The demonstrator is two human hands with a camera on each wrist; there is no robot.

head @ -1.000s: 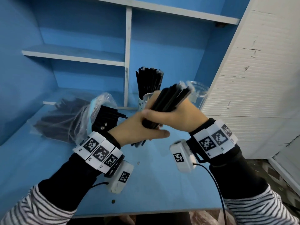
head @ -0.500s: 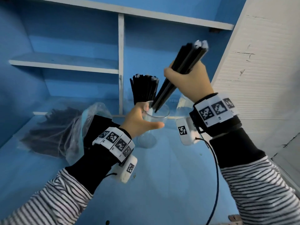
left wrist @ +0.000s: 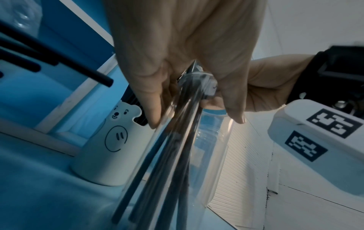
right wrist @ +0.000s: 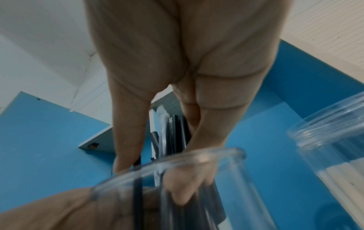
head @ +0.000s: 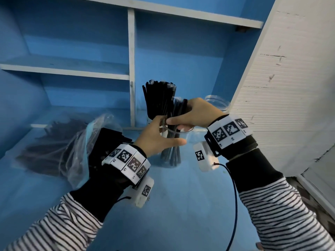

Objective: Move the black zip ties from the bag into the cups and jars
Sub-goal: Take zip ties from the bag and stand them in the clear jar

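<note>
Both hands work: right hand (head: 196, 113) fingers grip zip ties (head: 175, 131); left hand (head: 155, 138) fingers hold the glass (head: 183, 140).

Left hand (head: 157, 136) curled — right hand (head: 196, 113) pinching.

Black zip ties (head: 173, 142), clear glass (right wrist: 177, 179), blue shelf (head: 63, 68), white bear-printed cup (left wrist: 110, 144), black-and-white striped sleeves (head: 282, 218)

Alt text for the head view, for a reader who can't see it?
The right hand lowers a bundle of black zip ties into a clear cup that the left hand steadies on a blue desk. Behind stands a cup already full of ties; a plastic bag lies left.
</note>
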